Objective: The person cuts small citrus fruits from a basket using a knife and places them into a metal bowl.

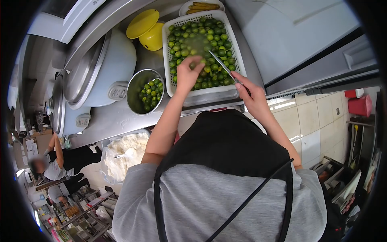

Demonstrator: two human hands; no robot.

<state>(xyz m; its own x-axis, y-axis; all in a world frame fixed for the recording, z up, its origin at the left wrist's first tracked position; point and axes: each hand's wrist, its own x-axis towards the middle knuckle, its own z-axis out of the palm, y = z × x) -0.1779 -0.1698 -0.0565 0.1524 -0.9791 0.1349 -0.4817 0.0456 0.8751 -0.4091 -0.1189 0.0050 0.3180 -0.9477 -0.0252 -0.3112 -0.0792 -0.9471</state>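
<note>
Though two hands point(188, 75) point(254, 96), one knife point(222, 64)

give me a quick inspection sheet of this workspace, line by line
Surface: steel counter, crowded
Job's things: green fruit in a white perforated basket; more in a steel pot; knife
Clutter: yellow container, plate of brown sticks, large lidded vessels
Hands: right hand holds the knife; left hand over the fruit, fingers curled, grip unclear
Cables: nothing seen
Surroundings: white powdery material with a scoop below the counter; two people at picture left; tiled floor
</note>
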